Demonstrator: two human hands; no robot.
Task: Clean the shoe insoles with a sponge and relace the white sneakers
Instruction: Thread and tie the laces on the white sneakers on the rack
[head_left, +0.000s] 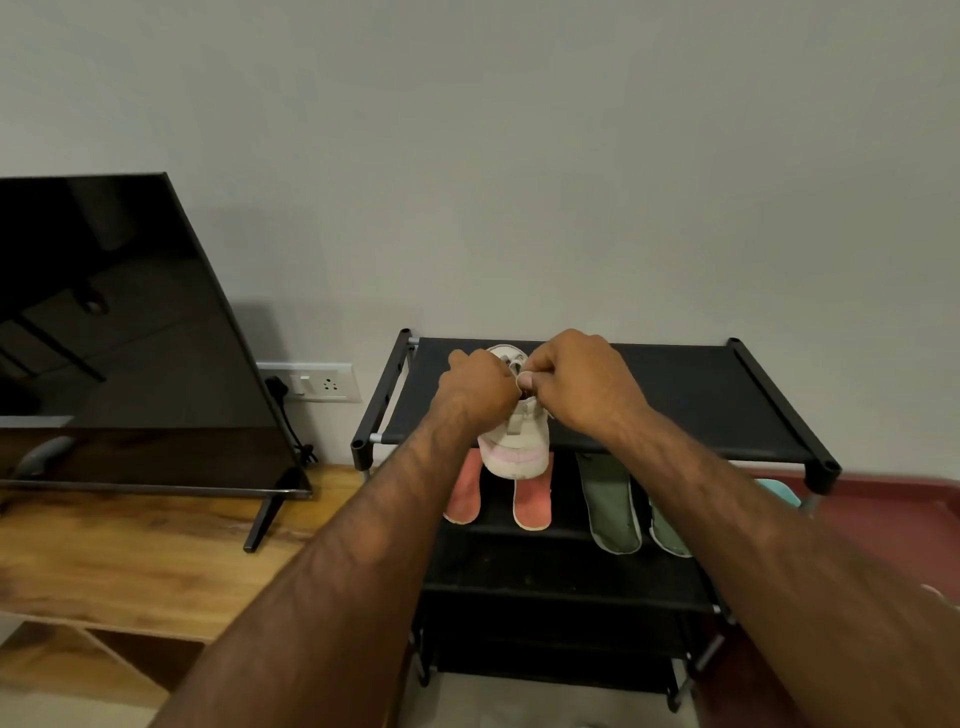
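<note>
Left hand (480, 382) and right hand (576, 376) meet just above centre frame, over the white low-top sneaker with pale pink heel band (514, 457). The right hand's thumb and forefinger pinch what appears to be a white lace (521, 381). The left hand's fingers are curled at the eyelet zone, and what they hold cannot be told.

The sneaker stands on the top shelf of the black fabric-and-tube shoe rack (701, 395), heel overhanging the front rail. Its long axis runs up the frame, heel low and toe high. The hands flank it, equally near, so the next lace pass probably crosses that axis.
</note>
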